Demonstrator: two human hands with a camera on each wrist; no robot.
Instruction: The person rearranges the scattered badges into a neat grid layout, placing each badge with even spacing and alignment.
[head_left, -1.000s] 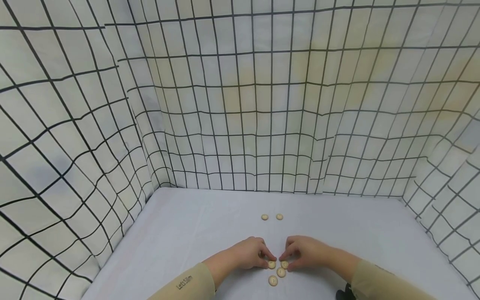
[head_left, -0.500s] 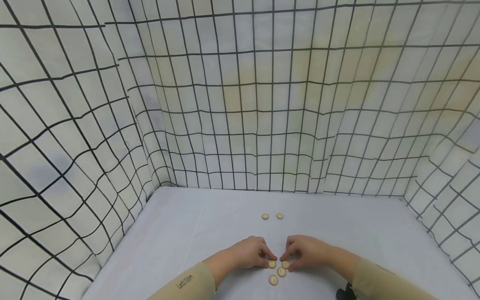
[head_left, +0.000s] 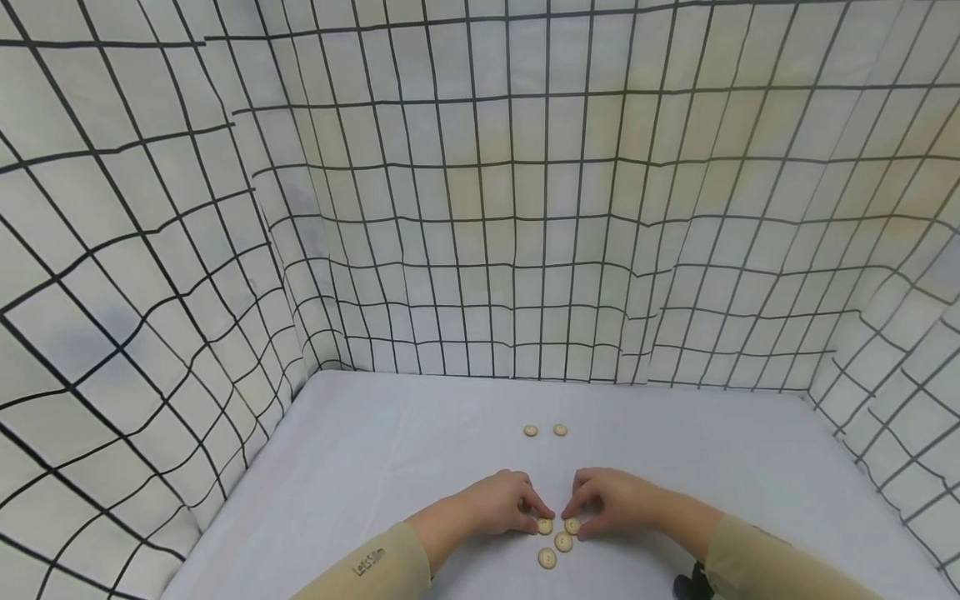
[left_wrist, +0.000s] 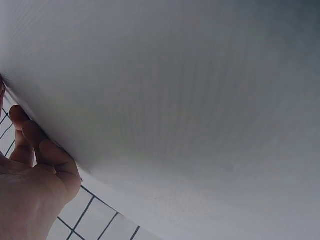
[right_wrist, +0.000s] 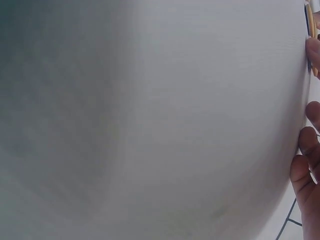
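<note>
In the head view my left hand (head_left: 501,502) pinches a pale wooden button (head_left: 544,526) between thumb and forefinger, flat on the white cloth. Facing it, my right hand (head_left: 617,502) holds a similar button (head_left: 572,526) by its edges, a small gap away. Just in front of that one lies another button (head_left: 563,542), and a further button (head_left: 547,557) sits nearest to me. The left wrist view catches curled fingers (left_wrist: 55,157) on the cloth; the button there is hidden. At the right wrist view's edge, a button's rim (right_wrist: 311,40) shows by the fingertips (right_wrist: 314,47).
Two more buttons, one on the left (head_left: 531,430) and one on the right (head_left: 560,430), lie farther back on the white table (head_left: 390,442). White walls with a black grid (head_left: 480,250) enclose the back and sides. Something black (head_left: 693,586) is beside the right sleeve (head_left: 765,554).
</note>
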